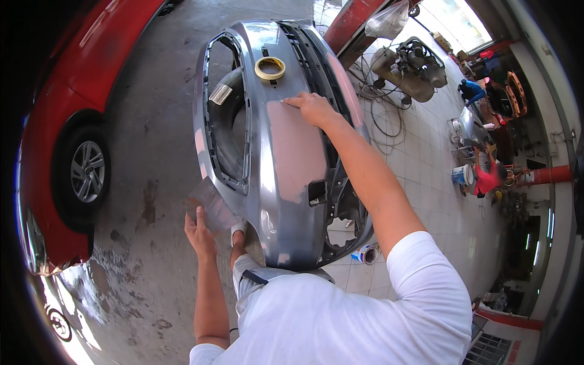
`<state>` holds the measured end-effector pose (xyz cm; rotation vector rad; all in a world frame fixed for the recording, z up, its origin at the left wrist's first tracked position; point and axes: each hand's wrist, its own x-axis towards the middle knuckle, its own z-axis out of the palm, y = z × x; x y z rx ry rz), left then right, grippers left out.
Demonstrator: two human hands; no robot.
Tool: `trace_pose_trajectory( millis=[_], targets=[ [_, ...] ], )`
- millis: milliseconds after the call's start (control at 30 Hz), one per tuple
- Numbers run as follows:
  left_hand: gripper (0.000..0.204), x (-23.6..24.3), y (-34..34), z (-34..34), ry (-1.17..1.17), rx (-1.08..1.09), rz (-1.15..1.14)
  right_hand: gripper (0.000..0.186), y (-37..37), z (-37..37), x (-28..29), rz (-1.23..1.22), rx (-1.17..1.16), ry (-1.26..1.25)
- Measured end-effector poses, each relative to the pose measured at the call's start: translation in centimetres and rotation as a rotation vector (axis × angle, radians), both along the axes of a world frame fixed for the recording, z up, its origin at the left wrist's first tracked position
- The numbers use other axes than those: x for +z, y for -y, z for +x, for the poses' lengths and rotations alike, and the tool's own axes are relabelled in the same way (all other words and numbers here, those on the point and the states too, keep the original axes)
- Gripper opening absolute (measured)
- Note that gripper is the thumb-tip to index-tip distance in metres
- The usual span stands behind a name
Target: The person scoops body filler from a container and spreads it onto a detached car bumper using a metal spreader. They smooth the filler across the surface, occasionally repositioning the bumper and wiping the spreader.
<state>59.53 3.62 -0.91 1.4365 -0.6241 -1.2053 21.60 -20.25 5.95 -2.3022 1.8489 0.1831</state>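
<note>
A grey car bumper (277, 225) lies before me, with a smooth pink filler patch (295, 149) on its upper face. My right hand (313, 109) reaches to the far edge of that patch; its index finger is stretched out onto the surface and nothing shows in the hand. Off the bumper's near left side, my left hand (199, 232) grips a thin, greyish, see-through sheet (214, 205) between thumb and fingers. A roll of yellowish masking tape (269, 69) lies flat beyond my right hand. A shiny silver-gold piece (220, 94) sits by the bumper's left opening.
A black tyre (226, 143) shows through that opening. On the left stands a red car (85, 73). An air compressor (410, 70) with hoses stands far right, near a red post (356, 30). A tin (366, 254) lies by the near right end. Another person (486, 179) crouches by a bucket (462, 175).
</note>
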Motion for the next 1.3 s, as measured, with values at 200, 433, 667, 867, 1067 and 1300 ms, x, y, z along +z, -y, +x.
trace_pose_trajectory(
  millis=[200,433,667,867,1067,1300],
  targets=[
    [0.041,-2.3,0.5,-1.2,0.008,-0.071,-0.016,0.051,-9.3,0.3,-1.7,-0.154,-0.002,0.069],
    [0.036,-1.7,0.3,-2.3,0.03,-0.155,-0.033,0.064,-23.1,2.0,-2.6,-0.277,-0.02,0.057],
    [0.041,0.2,0.1,-2.7,0.004,-0.126,-0.051,0.062,-28.2,2.9,-0.1,-0.144,-0.01,0.091],
    [0.041,-0.7,-0.3,-0.9,-0.019,-0.065,-0.043,0.06,-14.0,-0.6,3.5,-0.311,0.064,0.117],
    [0.043,-1.0,-1.3,1.9,0.036,0.007,-0.044,0.058,0.1,-1.3,1.5,-0.081,0.03,0.037],
    [0.042,-2.3,-2.4,4.0,0.05,0.072,0.033,0.059,1.5,-0.7,-1.4,-0.088,0.028,0.039]
  ],
)
